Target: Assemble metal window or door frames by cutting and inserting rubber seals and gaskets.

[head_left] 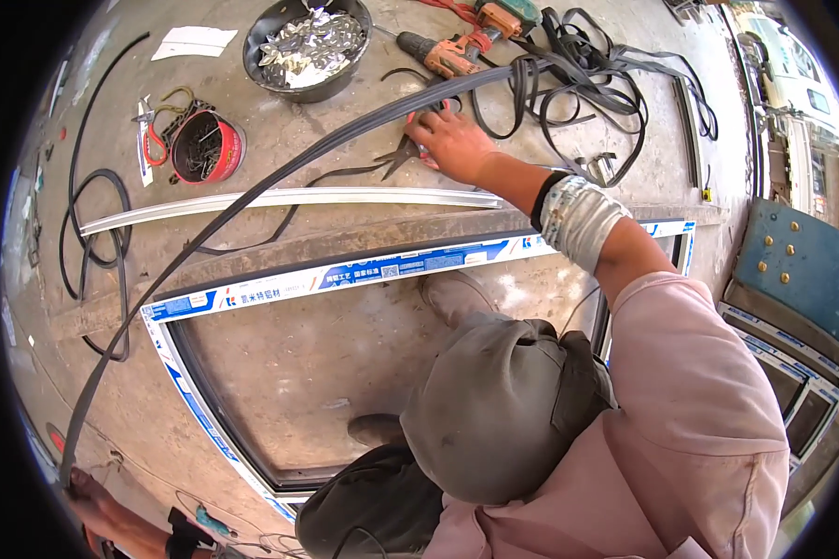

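At the far lower left, my left hand (86, 503) is closed around one end of a long black rubber strip (294, 166). The strip arcs up across the bench to a loose tangle of black strip (578, 65) at the upper right. My right hand (452, 144) reaches over the bench, its fingers closed on a pair of scissors (401, 158) with dark blades pointing left; the fingers partly cover the handles. Below the bench edge, a window frame (391, 267) wrapped in blue and white film surrounds my legs.
A black bowl of shiny metal pieces (312, 51) and a red tub of dark screws (207, 147) stand on the bench. A cordless drill (452, 51) lies near the tangle. One white profile (298, 197) runs along the front edge. Further frames (792, 377) lean at the right.
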`<state>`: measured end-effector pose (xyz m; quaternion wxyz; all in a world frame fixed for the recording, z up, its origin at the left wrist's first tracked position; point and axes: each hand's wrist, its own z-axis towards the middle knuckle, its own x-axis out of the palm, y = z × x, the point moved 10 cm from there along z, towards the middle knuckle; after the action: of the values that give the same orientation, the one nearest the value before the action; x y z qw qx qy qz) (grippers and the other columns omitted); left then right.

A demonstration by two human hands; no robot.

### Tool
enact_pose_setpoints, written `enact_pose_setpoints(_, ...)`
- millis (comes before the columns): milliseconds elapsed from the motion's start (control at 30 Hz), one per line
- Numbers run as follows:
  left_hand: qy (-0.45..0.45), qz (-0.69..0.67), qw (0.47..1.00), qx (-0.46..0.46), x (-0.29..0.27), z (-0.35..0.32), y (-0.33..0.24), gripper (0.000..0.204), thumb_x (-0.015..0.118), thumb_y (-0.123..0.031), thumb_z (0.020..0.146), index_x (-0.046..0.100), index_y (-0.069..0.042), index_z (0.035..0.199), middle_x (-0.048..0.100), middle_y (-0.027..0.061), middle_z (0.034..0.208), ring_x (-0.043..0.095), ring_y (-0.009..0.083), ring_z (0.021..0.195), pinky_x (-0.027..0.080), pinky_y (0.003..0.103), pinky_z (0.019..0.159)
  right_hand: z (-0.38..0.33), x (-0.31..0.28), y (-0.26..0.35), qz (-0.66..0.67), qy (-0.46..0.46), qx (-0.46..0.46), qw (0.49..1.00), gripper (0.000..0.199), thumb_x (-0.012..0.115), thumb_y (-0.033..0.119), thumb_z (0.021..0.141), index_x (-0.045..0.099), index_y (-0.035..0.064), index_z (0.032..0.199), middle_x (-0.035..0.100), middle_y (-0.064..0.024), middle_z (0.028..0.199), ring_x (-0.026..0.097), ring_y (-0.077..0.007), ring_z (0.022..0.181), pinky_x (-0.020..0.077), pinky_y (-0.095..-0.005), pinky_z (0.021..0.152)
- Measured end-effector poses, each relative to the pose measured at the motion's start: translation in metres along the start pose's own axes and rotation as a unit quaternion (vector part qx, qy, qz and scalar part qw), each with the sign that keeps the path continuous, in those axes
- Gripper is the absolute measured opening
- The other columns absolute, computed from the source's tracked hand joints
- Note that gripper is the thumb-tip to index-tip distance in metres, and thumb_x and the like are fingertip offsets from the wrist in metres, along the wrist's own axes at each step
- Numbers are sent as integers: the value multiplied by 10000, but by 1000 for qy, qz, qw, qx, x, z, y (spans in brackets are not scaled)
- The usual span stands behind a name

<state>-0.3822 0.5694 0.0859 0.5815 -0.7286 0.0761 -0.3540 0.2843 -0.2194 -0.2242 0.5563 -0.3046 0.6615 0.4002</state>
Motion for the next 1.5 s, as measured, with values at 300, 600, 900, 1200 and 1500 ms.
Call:
enact_pose_setpoints(300, -387, 198, 891, 130, -106, -272, -237, 278, 436, -66, 959, 583, 107, 1120, 637, 205, 1097, 630, 292, 954, 533, 389, 844, 16, 25, -22, -25, 252, -103, 962, 628, 702, 106, 696, 499, 115, 1290, 568, -170, 1182, 596, -351, 1067, 515, -459, 832)
enact_pose_setpoints(600, -539, 123, 824, 120, -100, -392, 19, 251, 401, -138, 1014, 553, 61, 1029, 649, 169, 933, 659, 270, 787, 592, 351, 726, -22, -30, 10, 9, 283, -75, 956, 381, 568, 86, 800, 593, 94, 1180, 664, -178, 882, 645, -387, 845, 512, -456, 724)
enact_pose_setpoints(900, -448, 119, 883, 68, 44, -285, 121, 154, 496, -188, 1002, 541, -63, 926, 516, 21, 698, 499, 107, 610, 448, 227, 558, -74, -69, 25, 152, 312, 54, 936, 524, 657, 426, 795, 599, 94, 1197, 677, -168, 1054, 639, -359, 962, 499, -432, 842)
enact_pose_setpoints(1200, -135, 401, 897, -131, 300, -163, 281, 82, 591, -122, 892, 558, -54, 925, 514, -8, 710, 473, 93, 618, 381, 241, 567, -75, -47, 99, 126, 229, -5, 965, 773, 793, 426, 676, 484, 21, 1257, 571, -198, 1191, 546, -357, 1151, 456, -429, 956)
enact_pose_setpoints(1500, 265, 646, 716, -27, 514, -159, 502, 263, 659, -200, 823, 567, 28, 915, 613, 180, 847, 580, 344, 813, 461, 405, 763, -60, -71, 44, 415, 98, 178, 887, 743, 867, 334, 638, 499, 12, 1197, 606, -132, 997, 592, -259, 978, 471, -368, 850)
